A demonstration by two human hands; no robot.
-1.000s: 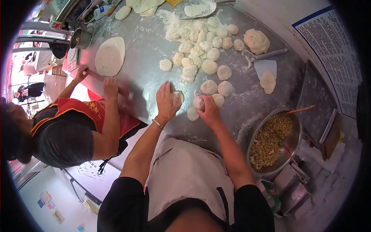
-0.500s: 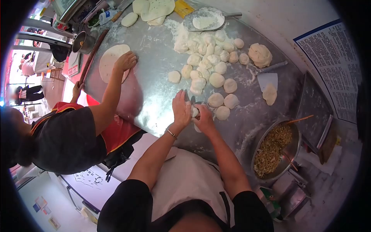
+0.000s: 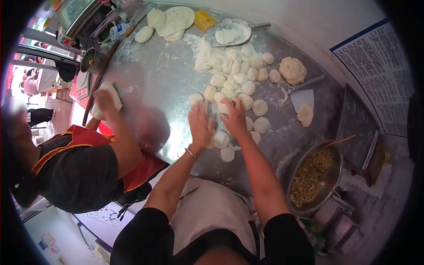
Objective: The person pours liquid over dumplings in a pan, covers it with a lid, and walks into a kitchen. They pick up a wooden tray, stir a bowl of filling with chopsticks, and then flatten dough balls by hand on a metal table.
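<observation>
My left hand (image 3: pixel 201 126) is stretched out over the steel table, slightly blurred, with its fingers extended and nothing seen in it. My right hand (image 3: pixel 235 118) has its fingers curled onto a pale dough ball (image 3: pixel 222 108) at the near edge of the floured cluster. Just below my hands lie a flattened dough ball (image 3: pixel 221 139) and another dough piece (image 3: pixel 227 154). To the right of my right hand, several dough rounds (image 3: pixel 261 125) rest on the metal, some partly hidden behind it.
A metal bowl of chopped filling (image 3: pixel 339 170) stands at the right. Beyond the cluster are a flour scoop (image 3: pixel 251 33), a large dough lump (image 3: pixel 293 70) and a white scraper (image 3: pixel 304 98). On the left, a co-worker's hand (image 3: pixel 104 100) handles flat dough (image 3: pixel 115 95) beside a rolling pin (image 3: pixel 99 79).
My right hand has moved away from me to the dough cluster. My hands have separated, leaving dough pieces on the table between them. The co-worker's flat dough has shifted left, towards the table edge.
</observation>
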